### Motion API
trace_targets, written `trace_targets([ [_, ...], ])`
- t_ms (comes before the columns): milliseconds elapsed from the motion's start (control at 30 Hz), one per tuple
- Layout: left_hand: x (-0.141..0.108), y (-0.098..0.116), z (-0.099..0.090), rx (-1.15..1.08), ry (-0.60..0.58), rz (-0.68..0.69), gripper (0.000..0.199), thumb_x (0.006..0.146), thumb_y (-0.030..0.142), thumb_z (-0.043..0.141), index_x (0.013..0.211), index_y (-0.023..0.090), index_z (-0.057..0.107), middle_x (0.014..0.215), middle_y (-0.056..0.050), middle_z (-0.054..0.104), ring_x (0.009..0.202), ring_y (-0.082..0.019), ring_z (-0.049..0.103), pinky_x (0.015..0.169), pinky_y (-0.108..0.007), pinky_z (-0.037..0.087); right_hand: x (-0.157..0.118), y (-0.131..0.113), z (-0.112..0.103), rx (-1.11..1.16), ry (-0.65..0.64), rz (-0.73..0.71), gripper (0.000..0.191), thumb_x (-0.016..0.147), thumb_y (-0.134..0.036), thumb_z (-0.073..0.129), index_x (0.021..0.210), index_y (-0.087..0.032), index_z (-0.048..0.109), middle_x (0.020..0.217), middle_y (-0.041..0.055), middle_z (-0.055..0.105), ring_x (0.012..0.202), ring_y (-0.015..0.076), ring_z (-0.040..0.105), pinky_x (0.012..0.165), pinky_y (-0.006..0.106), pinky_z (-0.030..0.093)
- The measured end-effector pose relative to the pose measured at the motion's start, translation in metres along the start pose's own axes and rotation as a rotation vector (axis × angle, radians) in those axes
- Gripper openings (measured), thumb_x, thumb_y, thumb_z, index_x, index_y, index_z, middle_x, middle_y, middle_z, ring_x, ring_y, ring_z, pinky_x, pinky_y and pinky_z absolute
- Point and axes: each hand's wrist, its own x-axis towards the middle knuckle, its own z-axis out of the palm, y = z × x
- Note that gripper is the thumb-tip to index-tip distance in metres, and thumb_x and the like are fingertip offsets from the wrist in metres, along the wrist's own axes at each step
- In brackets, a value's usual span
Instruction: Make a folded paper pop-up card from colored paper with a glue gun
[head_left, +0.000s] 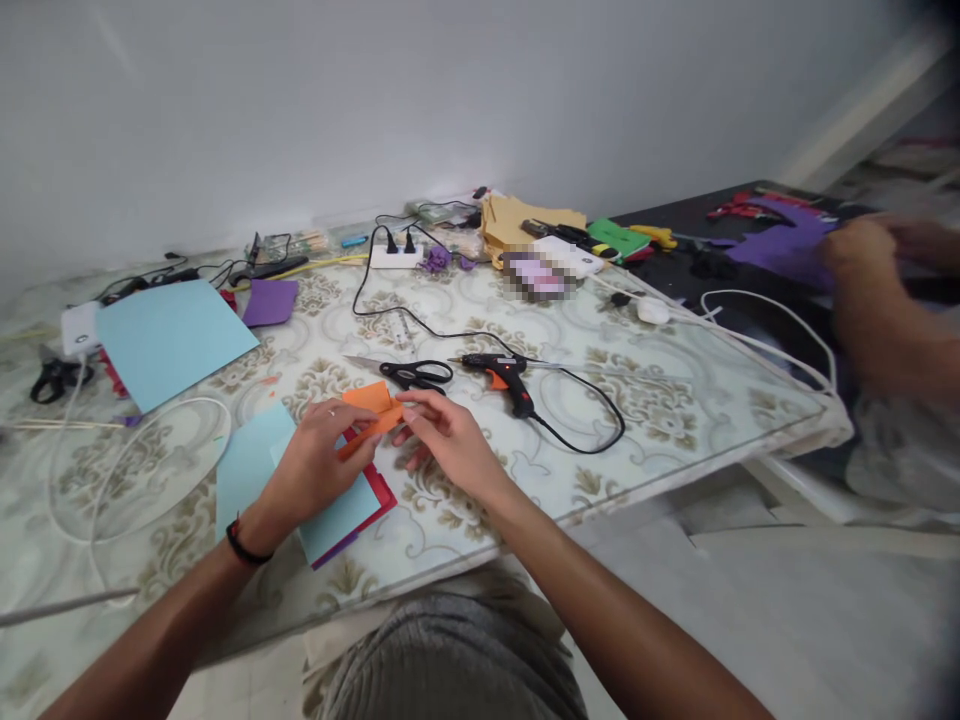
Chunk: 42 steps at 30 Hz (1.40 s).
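Observation:
Between my two hands is a piece of orange paper (367, 398), partly folded or curled. My left hand (322, 455) is closed on its left part, fingers pinching the strip. On the right end of the same paper, my right hand (446, 440) pinches with thumb and fingertips. Below them lie light blue sheets (334, 525) stacked over red paper (384, 488), with a sliver of purple beneath. Just beyond my hands are black-handled scissors (412, 374). A black glue gun (510, 380) with an orange trigger rests to their right, its cord trailing off.
A large light blue sheet (172, 335), a purple square (270, 302) and a second pair of scissors (56, 375) lie left. A power strip (397, 255) stands at the back. White cables (105, 500) loop over the cloth. A co-worker's hands (862, 250) handle purple material at right.

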Motion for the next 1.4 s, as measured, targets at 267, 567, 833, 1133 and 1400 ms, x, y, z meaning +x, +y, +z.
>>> trace_targets([
  [267, 0.0, 0.003, -0.002, -0.069, 0.002, -0.061, 0.014, 0.098, 0.026, 0.064, 0.104, 0.022, 0.076, 0.095, -0.004, 0.081, 0.092, -0.024, 0.075, 0.093, -0.042, 0.057, 0.003, 0.003, -0.002, -0.007, -0.028, -0.033, 0.037, 0.085, -0.038, 0.079, 0.116, -0.023, 0.068, 0.088, 0.0, 0.071, 0.078, 0.0183, 0.074, 0.05, 0.024, 0.062],
  [567, 0.001, -0.002, -0.002, -0.17, -0.07, -0.148, 0.022, 0.098, 0.04, 0.065, 0.107, 0.023, 0.077, 0.101, -0.006, 0.083, 0.094, -0.026, 0.077, 0.096, -0.046, 0.06, -0.005, -0.006, -0.001, -0.503, 0.102, -0.159, 0.02, 0.097, -0.031, 0.061, 0.117, -0.027, 0.065, 0.09, 0.0019, 0.076, 0.076, 0.0212, 0.075, 0.064, 0.033, 0.065],
  [833, 0.0, -0.009, -0.008, -0.289, -0.15, -0.124, 0.029, 0.096, 0.039, 0.065, 0.114, 0.021, 0.078, 0.114, -0.007, 0.084, 0.103, -0.024, 0.078, 0.098, -0.038, 0.061, -0.016, -0.027, -0.094, -1.276, 0.67, -0.219, 0.038, 0.09, -0.037, 0.062, 0.114, -0.009, 0.069, 0.12, 0.0272, 0.065, 0.123, 0.0441, 0.057, 0.111, 0.067, 0.041],
  [1133, 0.002, -0.021, -0.014, -0.44, -0.296, -0.154, 0.033, 0.095, 0.041, 0.064, 0.12, 0.024, 0.076, 0.118, -0.004, 0.082, 0.101, -0.022, 0.078, 0.095, -0.035, 0.062, 0.007, -0.045, -0.139, -1.267, 0.507, 0.204, 0.03, 0.087, -0.038, 0.067, 0.1, -0.015, 0.081, 0.085, 0.0103, 0.08, 0.077, 0.0266, 0.073, 0.073, 0.036, 0.053],
  [1400, 0.002, -0.025, -0.011, -0.475, -0.335, -0.171, 0.033, 0.096, 0.042, 0.065, 0.121, 0.024, 0.076, 0.117, -0.004, 0.082, 0.106, -0.022, 0.078, 0.097, -0.033, 0.06, 0.002, -0.047, -0.14, -1.356, 0.505, 0.198, 0.047, 0.086, -0.059, 0.072, 0.098, -0.015, 0.079, 0.088, 0.0136, 0.081, 0.081, 0.0283, 0.074, 0.073, 0.036, 0.053],
])
